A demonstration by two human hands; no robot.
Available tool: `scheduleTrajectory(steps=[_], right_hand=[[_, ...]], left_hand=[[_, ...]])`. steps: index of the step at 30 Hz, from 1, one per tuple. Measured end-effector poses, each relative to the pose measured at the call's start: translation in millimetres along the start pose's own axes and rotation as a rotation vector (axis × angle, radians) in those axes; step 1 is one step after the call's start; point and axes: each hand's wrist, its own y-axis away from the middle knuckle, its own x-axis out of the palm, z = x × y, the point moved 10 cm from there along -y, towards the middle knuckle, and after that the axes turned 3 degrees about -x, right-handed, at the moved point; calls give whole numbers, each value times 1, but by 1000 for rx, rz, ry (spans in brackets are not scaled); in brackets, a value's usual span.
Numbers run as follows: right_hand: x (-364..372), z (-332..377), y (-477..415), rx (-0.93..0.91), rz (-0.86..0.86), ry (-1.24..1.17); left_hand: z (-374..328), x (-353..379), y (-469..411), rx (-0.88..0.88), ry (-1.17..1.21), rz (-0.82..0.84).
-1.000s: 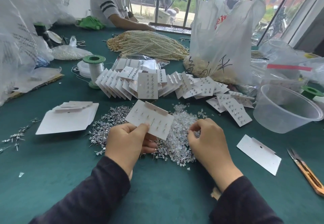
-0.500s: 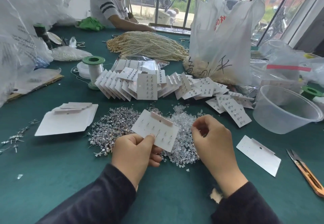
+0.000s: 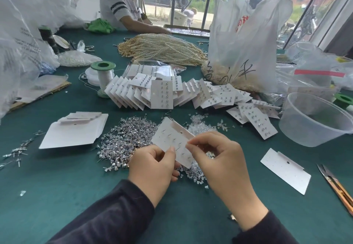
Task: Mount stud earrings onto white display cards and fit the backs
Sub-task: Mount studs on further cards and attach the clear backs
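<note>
My left hand (image 3: 152, 169) pinches the lower edge of a white display card (image 3: 172, 138), its back towards me with several stud posts poking through. My right hand (image 3: 219, 157) has its thumb and forefinger pinched together at the card's right side; whatever is between them is too small to see. Under the card lie a pile of silver stud earrings (image 3: 122, 140) on the left and a pile of clear backs (image 3: 198, 129) on the right. Finished cards (image 3: 162, 94) are fanned out behind.
A stack of blank cards (image 3: 76, 131) lies to the left, one blank card (image 3: 284, 169) to the right. A clear plastic tub (image 3: 315, 121), scissors (image 3: 338, 186), a green spool (image 3: 103, 75), pearl strands (image 3: 162, 48) and plastic bags (image 3: 246, 39) surround the green table. A person sits at the far side.
My right hand rose from the pile of clear backs and came left to the card's edge, fingers pinched. The card in my left hand shifted slightly right.
</note>
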Motion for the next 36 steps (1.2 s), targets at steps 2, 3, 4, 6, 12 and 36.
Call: scheduleTrajectory(steps=[2,3,4,6,12,36], right_hand=[[7,5,2,-36,2,32],[9,5,3,-46,2,47],[10,6,4,-55,0,63],[12,7,5,-68,-6,89],[15,6,6,-56,10,79],[19,-10,7,116,38,32]], left_hand=[[-1,0,0,19,-27,-4],[-2,0,0,26,-37,-9],[-2,-1,0,30,-44,-12],[-2,-1,0,36,-56,-17],[-4,-3,1,52,-80,-27],[0,-2,1,70,-101,-35]])
